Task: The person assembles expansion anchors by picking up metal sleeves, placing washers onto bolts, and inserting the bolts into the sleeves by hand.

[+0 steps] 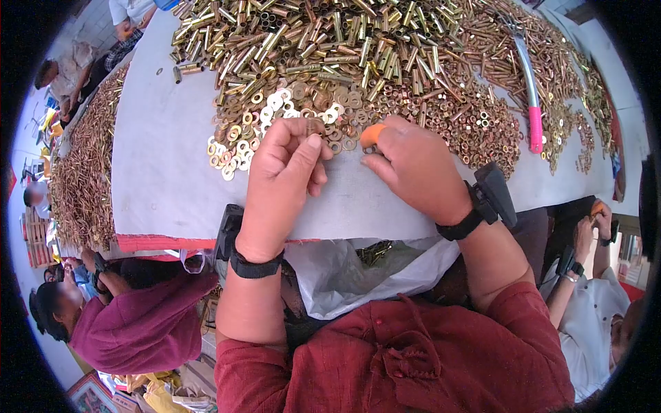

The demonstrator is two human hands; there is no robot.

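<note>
My left hand (pixel 286 168) is held above the front of the table, its thumb and fingers closed together. A small metal piece seems to show at the fingertips, too small to name. To its right my right hand (pixel 420 165) is curled, an orange finger cover (pixel 372 135) on one finger. Whatever is between its thumb and finger is hidden. Flat metal washers (pixel 237 155) lie loose just beyond my left hand. Small nuts (pixel 475 127) are heaped beyond and right of my right hand. Behind both is a big pile of brass-coloured metal sleeves (pixel 310 45).
A tool with a pink handle (pixel 535 127) lies at the right of the grey tabletop (pixel 158 151). An open white plastic bag (pixel 330 282) hangs below the front edge. One person in purple (pixel 138 320) sits left, another in a light shirt (pixel 585 337) right.
</note>
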